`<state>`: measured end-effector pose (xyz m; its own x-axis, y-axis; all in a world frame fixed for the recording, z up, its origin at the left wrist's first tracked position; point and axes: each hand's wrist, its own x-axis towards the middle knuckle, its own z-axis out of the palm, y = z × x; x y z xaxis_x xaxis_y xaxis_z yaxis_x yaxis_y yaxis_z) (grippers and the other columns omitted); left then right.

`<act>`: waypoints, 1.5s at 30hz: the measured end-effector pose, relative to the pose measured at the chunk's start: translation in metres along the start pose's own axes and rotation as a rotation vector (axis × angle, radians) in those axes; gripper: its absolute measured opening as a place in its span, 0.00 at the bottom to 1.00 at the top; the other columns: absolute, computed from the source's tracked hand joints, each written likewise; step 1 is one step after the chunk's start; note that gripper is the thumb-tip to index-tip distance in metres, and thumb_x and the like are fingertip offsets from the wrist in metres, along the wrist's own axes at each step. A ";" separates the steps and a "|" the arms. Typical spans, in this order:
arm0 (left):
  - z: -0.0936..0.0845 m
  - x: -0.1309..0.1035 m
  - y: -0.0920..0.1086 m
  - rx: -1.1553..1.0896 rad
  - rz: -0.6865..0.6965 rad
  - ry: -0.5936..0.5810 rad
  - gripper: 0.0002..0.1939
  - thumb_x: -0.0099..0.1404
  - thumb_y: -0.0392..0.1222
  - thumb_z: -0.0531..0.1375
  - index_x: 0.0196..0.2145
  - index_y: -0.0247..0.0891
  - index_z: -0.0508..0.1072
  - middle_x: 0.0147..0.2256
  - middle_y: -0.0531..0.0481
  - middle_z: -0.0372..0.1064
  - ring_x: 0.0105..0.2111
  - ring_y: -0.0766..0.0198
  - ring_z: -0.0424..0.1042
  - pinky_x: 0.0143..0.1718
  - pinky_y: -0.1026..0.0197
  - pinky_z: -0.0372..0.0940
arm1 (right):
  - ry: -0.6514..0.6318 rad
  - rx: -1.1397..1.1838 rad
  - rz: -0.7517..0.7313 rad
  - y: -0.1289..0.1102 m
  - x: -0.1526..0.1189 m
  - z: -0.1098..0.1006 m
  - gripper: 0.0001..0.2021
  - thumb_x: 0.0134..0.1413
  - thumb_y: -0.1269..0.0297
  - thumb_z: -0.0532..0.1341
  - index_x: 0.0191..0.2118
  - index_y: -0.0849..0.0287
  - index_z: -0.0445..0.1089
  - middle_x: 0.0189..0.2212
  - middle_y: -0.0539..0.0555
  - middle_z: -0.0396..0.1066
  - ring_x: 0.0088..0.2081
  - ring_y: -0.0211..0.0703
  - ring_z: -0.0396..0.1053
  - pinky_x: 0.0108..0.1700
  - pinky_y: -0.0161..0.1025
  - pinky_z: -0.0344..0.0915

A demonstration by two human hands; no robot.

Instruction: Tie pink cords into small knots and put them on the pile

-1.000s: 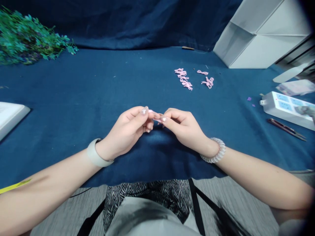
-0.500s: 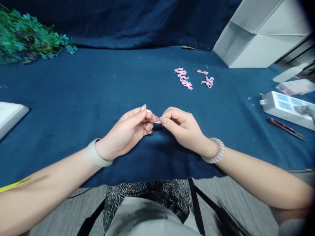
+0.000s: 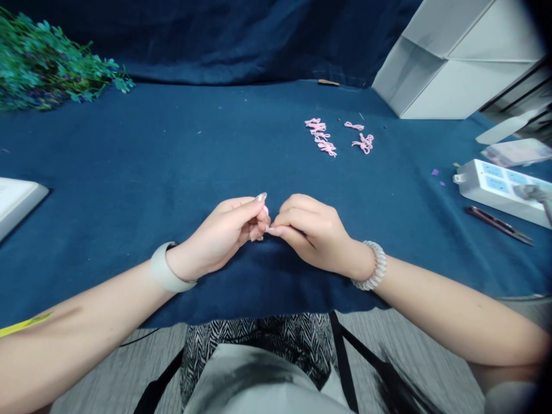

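A pink strand (image 3: 266, 211) sits at the centre of the frame, showing only as a small patch among the fingertips where the two hands nearly meet. The left hand (image 3: 226, 233) pinches it between thumb and forefinger, its other fingers curled beneath; the right hand (image 3: 313, 230) has thumb and forefinger pressed together at what looks like its lower end, though the exact grip is too small to make out. Half a second ago the strand bridged a gap between the hands; now the right hand has shifted leftward and slightly down the frame, so that span has closed and the strand is likely being gathered in close against the left fingers. Beyond, on the desk (image 3: 172, 144) with its blue cloth, a column of pink cord bundles (image 3: 320, 137) lies upper right of centre, with a small loose bundle (image 3: 354, 125) and a knotted one (image 3: 363, 144) beside it. At the right edge are dark snips (image 3: 499, 225) and a white power strip (image 3: 472, 178). A white box unit (image 3: 466, 89) fills the upper right corner, a green plant (image 3: 47, 63) the upper left, before a dark blue curtain (image 3: 241, 40); grey floor (image 3: 107, 368) shows below.
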<state>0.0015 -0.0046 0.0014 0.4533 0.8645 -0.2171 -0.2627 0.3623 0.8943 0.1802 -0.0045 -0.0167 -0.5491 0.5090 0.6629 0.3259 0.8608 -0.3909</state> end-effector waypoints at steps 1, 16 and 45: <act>0.000 0.000 0.000 0.011 0.000 -0.004 0.16 0.66 0.41 0.57 0.21 0.33 0.68 0.19 0.54 0.62 0.20 0.74 0.58 0.25 0.69 0.56 | -0.005 0.002 -0.006 0.000 0.000 0.000 0.04 0.58 0.73 0.60 0.31 0.64 0.70 0.28 0.55 0.71 0.32 0.39 0.67 0.37 0.39 0.65; -0.002 -0.002 0.000 0.125 -0.009 -0.041 0.18 0.65 0.42 0.56 0.19 0.34 0.66 0.17 0.55 0.58 0.20 0.72 0.55 0.26 0.67 0.53 | -0.048 0.028 -0.023 0.001 0.001 -0.001 0.06 0.59 0.71 0.59 0.31 0.63 0.69 0.27 0.54 0.71 0.31 0.39 0.65 0.36 0.39 0.64; -0.006 0.001 0.004 0.091 0.069 0.247 0.14 0.61 0.48 0.61 0.26 0.34 0.69 0.28 0.51 0.68 0.27 0.70 0.66 0.33 0.65 0.65 | 0.086 0.227 0.440 0.011 0.004 -0.010 0.10 0.56 0.65 0.62 0.26 0.61 0.73 0.25 0.51 0.71 0.28 0.35 0.67 0.33 0.35 0.63</act>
<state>-0.0038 0.0001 0.0024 0.2128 0.9488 -0.2335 -0.2034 0.2767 0.9392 0.1893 0.0068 -0.0123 -0.3287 0.8300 0.4506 0.3310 0.5481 -0.7681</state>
